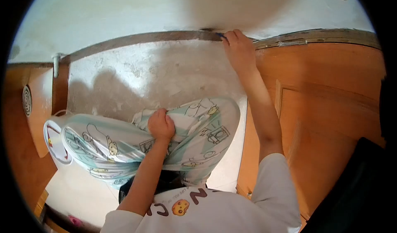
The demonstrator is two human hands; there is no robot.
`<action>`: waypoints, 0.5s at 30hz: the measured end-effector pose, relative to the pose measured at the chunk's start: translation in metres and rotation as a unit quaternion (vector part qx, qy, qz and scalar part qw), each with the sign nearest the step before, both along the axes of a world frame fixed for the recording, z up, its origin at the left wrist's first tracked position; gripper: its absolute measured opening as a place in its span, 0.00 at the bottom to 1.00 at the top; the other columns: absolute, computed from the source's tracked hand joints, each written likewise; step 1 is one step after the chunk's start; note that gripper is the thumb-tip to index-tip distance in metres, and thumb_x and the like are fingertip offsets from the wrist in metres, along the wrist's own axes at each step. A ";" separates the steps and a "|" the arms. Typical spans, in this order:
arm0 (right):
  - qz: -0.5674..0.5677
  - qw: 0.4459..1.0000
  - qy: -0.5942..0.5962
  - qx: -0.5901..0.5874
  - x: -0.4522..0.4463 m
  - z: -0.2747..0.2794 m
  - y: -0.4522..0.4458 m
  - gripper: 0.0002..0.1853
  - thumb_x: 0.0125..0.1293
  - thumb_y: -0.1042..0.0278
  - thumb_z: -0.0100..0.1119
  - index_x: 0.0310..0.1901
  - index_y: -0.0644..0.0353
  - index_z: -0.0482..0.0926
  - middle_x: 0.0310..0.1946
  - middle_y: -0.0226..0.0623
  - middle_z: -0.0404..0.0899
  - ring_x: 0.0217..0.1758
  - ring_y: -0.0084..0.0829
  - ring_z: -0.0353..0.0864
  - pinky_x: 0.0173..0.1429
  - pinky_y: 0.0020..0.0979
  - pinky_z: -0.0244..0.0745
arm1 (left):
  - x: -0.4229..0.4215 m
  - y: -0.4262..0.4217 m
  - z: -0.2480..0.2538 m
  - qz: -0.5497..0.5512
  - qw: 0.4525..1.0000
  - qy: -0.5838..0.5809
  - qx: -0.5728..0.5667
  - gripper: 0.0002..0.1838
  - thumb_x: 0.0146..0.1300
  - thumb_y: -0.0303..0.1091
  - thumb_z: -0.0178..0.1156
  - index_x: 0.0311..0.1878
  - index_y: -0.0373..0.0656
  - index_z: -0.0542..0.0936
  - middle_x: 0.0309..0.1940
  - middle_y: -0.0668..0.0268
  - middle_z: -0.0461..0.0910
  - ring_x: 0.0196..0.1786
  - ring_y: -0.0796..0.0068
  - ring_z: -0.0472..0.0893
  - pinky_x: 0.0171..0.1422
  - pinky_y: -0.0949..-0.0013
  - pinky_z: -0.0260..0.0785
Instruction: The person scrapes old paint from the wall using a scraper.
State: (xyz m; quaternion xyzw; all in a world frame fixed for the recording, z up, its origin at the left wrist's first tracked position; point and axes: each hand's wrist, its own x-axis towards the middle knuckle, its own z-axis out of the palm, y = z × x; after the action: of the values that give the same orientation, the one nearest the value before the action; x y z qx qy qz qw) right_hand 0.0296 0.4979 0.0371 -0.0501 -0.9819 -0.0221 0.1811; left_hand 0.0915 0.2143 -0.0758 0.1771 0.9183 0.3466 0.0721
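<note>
My right hand (240, 49) is closed on a small, dark blue, thin tool (221, 35), whose far end meets the brown strip (165, 36) running along the pale wall (124, 9). A dark mark shows on the wall edge just left of the tool. My left hand (161, 124) rests on the patterned trousers (215, 129) over my lap, its fingers curled; whether it holds anything is hidden.
An orange wooden door (331, 92) stands on the right. On the left are a wooden panel with a round spiral disc (27, 100), a white pipe end (56, 66) and a white round container (58, 144). Pale floor tiles (78, 187) show below.
</note>
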 end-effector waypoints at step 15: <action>0.022 1.000 -0.001 0.022 0.005 0.011 0.004 0.04 0.49 0.75 0.52 0.29 0.61 0.70 0.30 0.39 0.70 0.33 0.37 0.75 0.33 0.34 0.73 | 0.000 0.000 -0.007 0.001 1.000 -0.001 -0.024 0.07 0.48 0.33 0.49 0.30 0.43 0.73 0.25 0.57 0.73 0.30 0.52 0.72 0.35 0.54 0.62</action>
State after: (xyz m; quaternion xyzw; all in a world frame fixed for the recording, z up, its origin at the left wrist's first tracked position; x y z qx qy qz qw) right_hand 0.0344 0.5022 0.0485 -0.0249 -0.9823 -0.0398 0.1813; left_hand 0.0913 0.2141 -0.0824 0.1744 0.9265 0.3246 0.0765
